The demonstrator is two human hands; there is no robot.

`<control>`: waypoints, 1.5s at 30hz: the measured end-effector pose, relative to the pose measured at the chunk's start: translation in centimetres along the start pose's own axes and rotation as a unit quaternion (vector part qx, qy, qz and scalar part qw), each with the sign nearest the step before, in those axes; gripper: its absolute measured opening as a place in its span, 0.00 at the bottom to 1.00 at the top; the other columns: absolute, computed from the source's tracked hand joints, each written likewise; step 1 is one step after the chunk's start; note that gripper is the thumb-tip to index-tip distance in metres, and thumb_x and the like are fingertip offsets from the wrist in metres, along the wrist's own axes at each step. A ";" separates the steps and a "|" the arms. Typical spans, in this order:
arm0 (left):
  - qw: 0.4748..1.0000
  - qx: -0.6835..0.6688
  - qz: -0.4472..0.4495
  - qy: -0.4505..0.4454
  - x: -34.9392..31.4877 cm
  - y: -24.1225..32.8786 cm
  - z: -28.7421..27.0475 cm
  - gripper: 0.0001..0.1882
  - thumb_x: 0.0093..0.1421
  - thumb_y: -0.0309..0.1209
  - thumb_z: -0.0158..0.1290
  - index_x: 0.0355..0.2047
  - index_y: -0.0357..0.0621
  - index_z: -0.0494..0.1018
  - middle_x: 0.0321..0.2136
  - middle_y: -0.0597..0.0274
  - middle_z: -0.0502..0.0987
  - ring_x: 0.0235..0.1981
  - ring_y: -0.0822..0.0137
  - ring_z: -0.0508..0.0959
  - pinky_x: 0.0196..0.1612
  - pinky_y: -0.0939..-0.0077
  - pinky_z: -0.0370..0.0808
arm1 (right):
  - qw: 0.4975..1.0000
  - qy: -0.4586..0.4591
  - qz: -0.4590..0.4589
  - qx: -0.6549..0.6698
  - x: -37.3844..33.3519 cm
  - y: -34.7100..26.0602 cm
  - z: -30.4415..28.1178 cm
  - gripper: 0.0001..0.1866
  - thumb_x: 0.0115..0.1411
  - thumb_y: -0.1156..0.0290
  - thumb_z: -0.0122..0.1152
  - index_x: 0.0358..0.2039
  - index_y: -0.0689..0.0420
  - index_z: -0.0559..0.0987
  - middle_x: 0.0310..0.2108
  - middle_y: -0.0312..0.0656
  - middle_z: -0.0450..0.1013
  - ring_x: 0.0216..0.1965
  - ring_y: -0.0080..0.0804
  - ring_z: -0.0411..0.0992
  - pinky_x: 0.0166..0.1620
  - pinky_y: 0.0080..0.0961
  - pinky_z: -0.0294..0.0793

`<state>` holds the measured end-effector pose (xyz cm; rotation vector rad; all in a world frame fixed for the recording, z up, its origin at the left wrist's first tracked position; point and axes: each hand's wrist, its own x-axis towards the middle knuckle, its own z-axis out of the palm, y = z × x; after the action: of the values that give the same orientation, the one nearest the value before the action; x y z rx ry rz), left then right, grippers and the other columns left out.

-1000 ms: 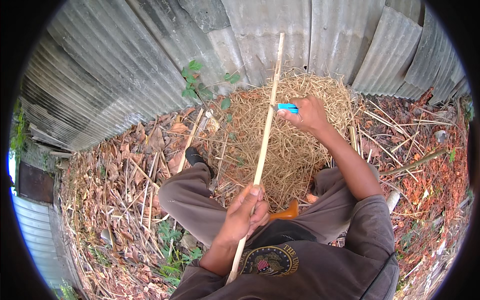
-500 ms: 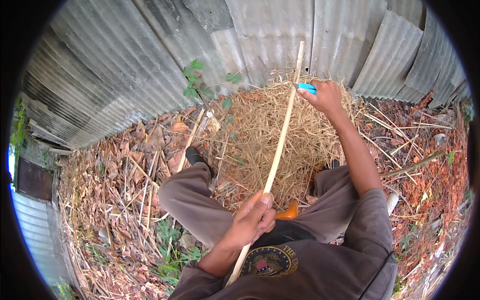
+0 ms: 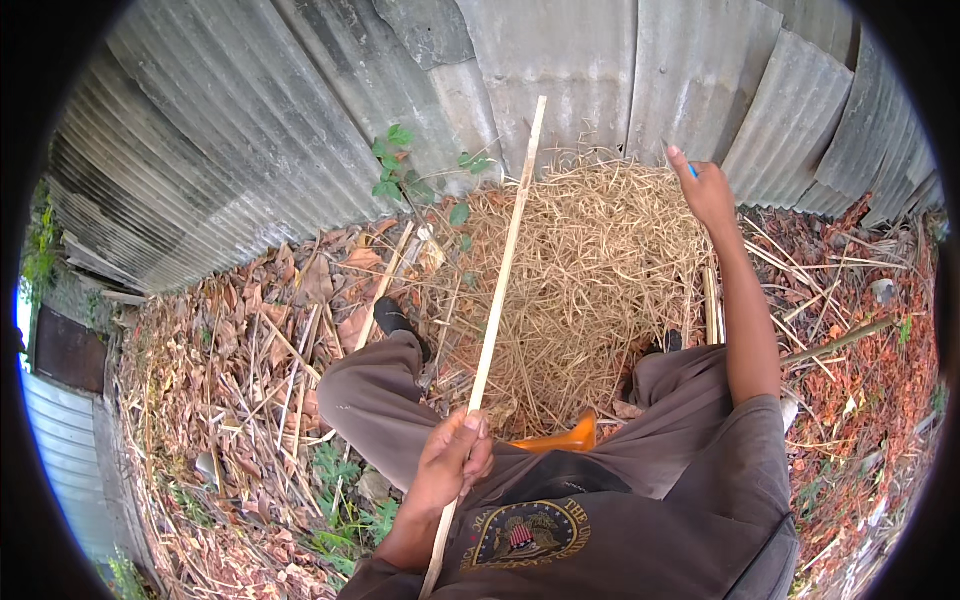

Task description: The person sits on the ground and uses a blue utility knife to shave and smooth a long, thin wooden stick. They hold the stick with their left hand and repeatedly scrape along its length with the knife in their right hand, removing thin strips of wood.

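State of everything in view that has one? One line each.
Left hand: closed around the wooden strip.
Right hand: closed on the blue tool, apart from the strip.
Wooden strip: slanted, upper end free.
Blue tool: mostly hidden by the fingers.
Straw-like pile: loose, heaped.
Metal sheets: standing, overlapping, stained.
Green plant: leafy.
Brown leaves: dry, scattered.

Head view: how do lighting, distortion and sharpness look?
Head view: soft daylight, no hard shadows; washed-out bright patch at the far left rim, fringed blue; black fisheye border, corrugated sheets fanning outward; wooden strip in the left hand reads clearly; blue tool mostly covered by the right hand.
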<state>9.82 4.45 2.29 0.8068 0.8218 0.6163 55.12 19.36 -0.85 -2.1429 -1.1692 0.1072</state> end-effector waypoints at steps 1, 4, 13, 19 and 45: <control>1.000 -0.014 -0.001 -0.019 0.1 0.0 0.6 0.11 0.71 0.37 0.35 0.33 0.46 0.60 0.12 0.70 0.56 0.09 0.79 0.53 0.14 0.84 0.52 | 0.998 -0.045 -0.039 -0.007 -2.6 -2.2 0.6 0.44 0.54 0.27 0.42 0.11 0.62 0.70 0.11 0.46 0.67 0.18 0.44 0.69 0.27 0.42 0.66; 0.999 -0.028 0.016 -0.016 1.3 -0.1 1.6 0.12 0.70 0.38 0.36 0.33 0.45 0.60 0.12 0.71 0.57 0.09 0.80 0.52 0.14 0.85 0.51 | 0.972 -0.121 -0.193 0.057 -7.8 -6.8 1.5 0.42 0.53 0.26 0.43 0.13 0.58 0.76 0.09 0.43 0.66 0.16 0.41 0.69 0.24 0.40 0.67; 0.995 -0.040 -0.009 -0.093 0.5 -0.5 3.6 0.12 0.70 0.41 0.37 0.33 0.48 0.59 0.10 0.72 0.54 0.10 0.80 0.50 0.16 0.84 0.49 | 0.942 -0.089 -0.318 0.066 -9.3 -7.4 4.2 0.38 0.50 0.28 0.48 0.14 0.55 0.78 0.08 0.41 0.67 0.12 0.41 0.69 0.19 0.37 0.67; 0.996 -0.008 -0.011 -0.083 0.5 -0.7 3.7 0.11 0.70 0.40 0.38 0.34 0.48 0.59 0.09 0.71 0.53 0.08 0.79 0.49 0.15 0.83 0.50 | 0.943 -0.025 -0.328 0.055 -7.6 -6.5 5.9 0.37 0.50 0.28 0.50 0.13 0.54 0.78 0.07 0.38 0.66 0.11 0.37 0.68 0.18 0.35 0.66; 0.980 0.162 0.108 -0.029 3.5 1.7 4.8 0.22 0.71 0.38 0.33 0.57 0.34 0.61 0.11 0.67 0.63 0.08 0.79 0.56 0.14 0.85 0.55 | 0.929 -0.103 -0.355 0.029 -11.3 -8.7 0.1 0.38 0.48 0.27 0.50 0.12 0.54 0.77 0.07 0.41 0.66 0.12 0.40 0.69 0.19 0.36 0.67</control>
<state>15.40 6.19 4.39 1.2191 0.7968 0.6554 42.24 13.88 1.61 -1.5628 -1.9654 0.0405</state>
